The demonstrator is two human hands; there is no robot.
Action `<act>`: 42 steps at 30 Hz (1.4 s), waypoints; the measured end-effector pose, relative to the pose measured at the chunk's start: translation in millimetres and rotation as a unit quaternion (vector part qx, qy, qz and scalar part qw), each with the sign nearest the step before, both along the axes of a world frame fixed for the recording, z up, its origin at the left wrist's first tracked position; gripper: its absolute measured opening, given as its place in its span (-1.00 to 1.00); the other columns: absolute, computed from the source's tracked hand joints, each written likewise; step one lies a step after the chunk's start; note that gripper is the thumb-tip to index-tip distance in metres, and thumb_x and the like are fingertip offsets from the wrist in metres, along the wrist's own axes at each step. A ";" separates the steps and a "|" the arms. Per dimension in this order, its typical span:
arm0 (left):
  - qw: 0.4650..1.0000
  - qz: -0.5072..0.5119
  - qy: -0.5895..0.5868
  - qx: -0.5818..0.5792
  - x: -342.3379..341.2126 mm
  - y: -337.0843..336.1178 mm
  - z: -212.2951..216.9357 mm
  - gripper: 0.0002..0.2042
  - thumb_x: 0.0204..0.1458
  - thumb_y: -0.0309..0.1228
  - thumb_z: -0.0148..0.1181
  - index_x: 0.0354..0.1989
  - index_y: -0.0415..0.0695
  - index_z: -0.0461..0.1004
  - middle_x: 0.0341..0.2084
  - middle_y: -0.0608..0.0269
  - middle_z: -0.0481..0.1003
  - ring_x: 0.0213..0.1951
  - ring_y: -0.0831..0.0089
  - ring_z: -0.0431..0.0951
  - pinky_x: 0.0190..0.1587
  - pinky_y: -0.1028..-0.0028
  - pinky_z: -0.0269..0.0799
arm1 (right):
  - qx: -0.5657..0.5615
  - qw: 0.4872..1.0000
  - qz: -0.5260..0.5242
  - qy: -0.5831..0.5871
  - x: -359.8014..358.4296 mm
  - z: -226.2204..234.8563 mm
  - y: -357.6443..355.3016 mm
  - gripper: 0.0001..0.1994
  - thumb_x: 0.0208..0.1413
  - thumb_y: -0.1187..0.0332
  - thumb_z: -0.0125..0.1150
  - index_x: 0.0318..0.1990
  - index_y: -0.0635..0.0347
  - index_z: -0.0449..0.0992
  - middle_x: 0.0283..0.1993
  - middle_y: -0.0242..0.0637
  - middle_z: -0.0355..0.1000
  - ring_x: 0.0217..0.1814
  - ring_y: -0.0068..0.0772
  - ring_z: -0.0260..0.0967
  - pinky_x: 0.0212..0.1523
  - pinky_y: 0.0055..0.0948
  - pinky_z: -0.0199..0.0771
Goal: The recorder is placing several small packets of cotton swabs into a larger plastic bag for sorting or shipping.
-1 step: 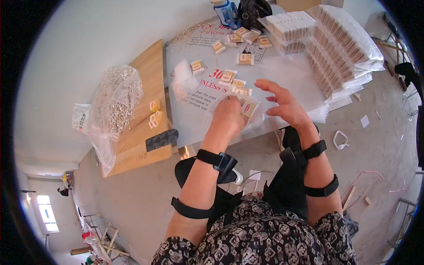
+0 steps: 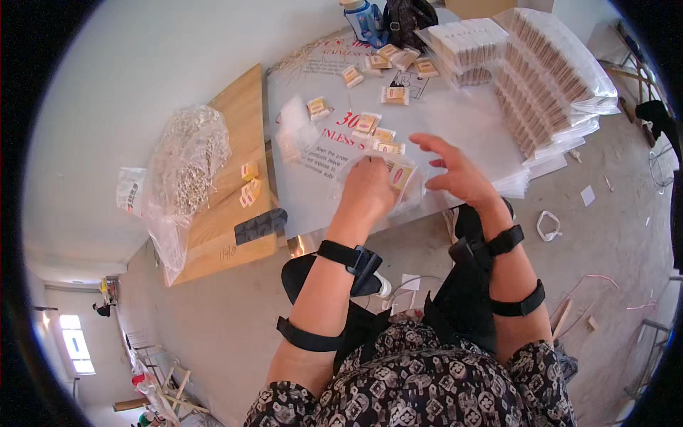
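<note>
In my left hand [image 2: 368, 188], closed fingers grip a clear plastic bag [image 2: 407, 203] at the table's near edge. Inside or against it shows a small packet with a yellow label [image 2: 401, 175]; the fingertips are partly hidden. My right hand [image 2: 461, 173] hovers just right of the bag, fingers apart and holding nothing. Just beyond my hands lie several similar small yellow-labelled packets [image 2: 367, 124]. More packets [image 2: 395, 95] are scattered toward the back. A crumpled heap of clear plastic bags [image 2: 296, 129] lies to the left.
Tall stacks of clear bags filled with rows of brown sticks [image 2: 544, 85] stand at the right. A large bag of loose thin sticks [image 2: 186, 167] rests on the wooden board [image 2: 238, 121] at left. A blue bottle [image 2: 364, 23] and a black bag [image 2: 410, 20] are at the back.
My right hand has shifted very slightly toward the bag. My left hand keeps its grip in nearly the same place.
</note>
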State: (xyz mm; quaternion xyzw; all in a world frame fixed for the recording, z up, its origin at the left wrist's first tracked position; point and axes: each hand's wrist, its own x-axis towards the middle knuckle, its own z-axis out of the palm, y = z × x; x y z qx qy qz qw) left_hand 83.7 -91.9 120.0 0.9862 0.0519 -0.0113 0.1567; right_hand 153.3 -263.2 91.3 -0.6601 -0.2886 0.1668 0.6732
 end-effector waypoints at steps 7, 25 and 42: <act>0.998 -0.021 -0.029 -0.051 1.6 4.6 -23.0 -0.64 -0.15 -0.37 0.22 -0.11 -0.17 0.47 -0.15 -0.05 0.46 -0.10 -0.02 0.43 -0.07 0.16 0.35 | -0.168 0.985 0.040 -0.018 -4.6 -32.3 13.4 -0.22 -0.36 0.62 0.21 0.22 0.16 0.23 0.21 -0.23 0.23 0.16 -0.31 0.22 0.10 -0.36 0.30; 0.995 -0.079 0.000 0.067 -5.9 16.2 -4.5 -0.71 -0.18 -0.50 0.16 -0.24 -0.38 0.43 -0.22 -0.17 0.40 -0.13 -0.07 0.41 -0.04 0.24 0.37 | -0.226 0.948 0.021 -0.223 -7.1 -29.9 23.6 -0.22 -0.55 0.55 0.37 0.07 0.17 0.31 0.08 -0.16 0.30 0.14 -0.02 0.17 0.20 -0.27 0.17; 0.997 -0.023 -0.042 0.063 -13.5 8.0 -21.6 -0.69 -0.16 -0.42 0.18 -0.21 -0.32 0.45 -0.21 -0.14 0.41 -0.07 -0.05 0.35 0.00 0.20 0.33 | -0.259 0.942 -0.015 -0.211 -6.9 -35.9 26.4 -0.25 -0.54 0.55 0.41 0.02 0.18 0.32 -0.02 -0.17 0.31 0.09 -0.02 0.21 0.12 -0.27 0.26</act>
